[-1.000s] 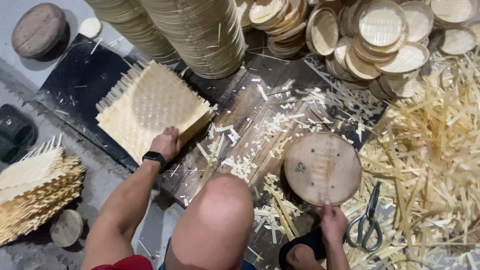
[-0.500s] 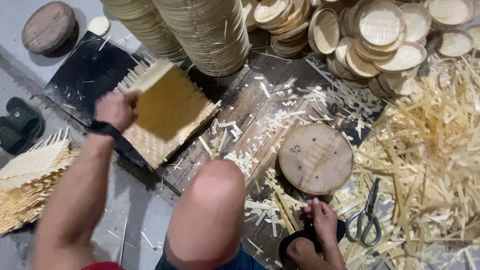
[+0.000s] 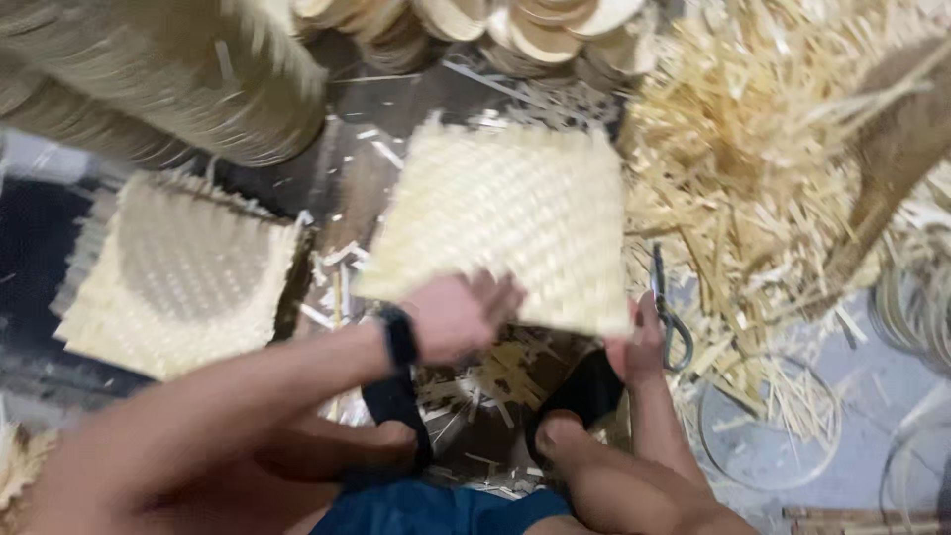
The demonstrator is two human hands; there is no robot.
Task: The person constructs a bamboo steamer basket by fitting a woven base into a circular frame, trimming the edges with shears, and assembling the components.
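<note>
Both hands on one woven square mat, frame motion-blurred.

Left hand (image 3: 458,315) has its grip closed on the near edge of the woven mat (image 3: 510,223); right hand (image 3: 639,347) grasps its near right corner, fingers partly hidden under the mat. Mat held tilted above the dark worktop (image 3: 347,188), covering whatever lies beneath. Scissors (image 3: 671,312) just beside the right hand, half masked. Second mat (image 3: 183,272) lies left. Straw offcuts (image 3: 753,168) crowd the right; stacked round trays (image 3: 168,79) cut off at top.
</note>
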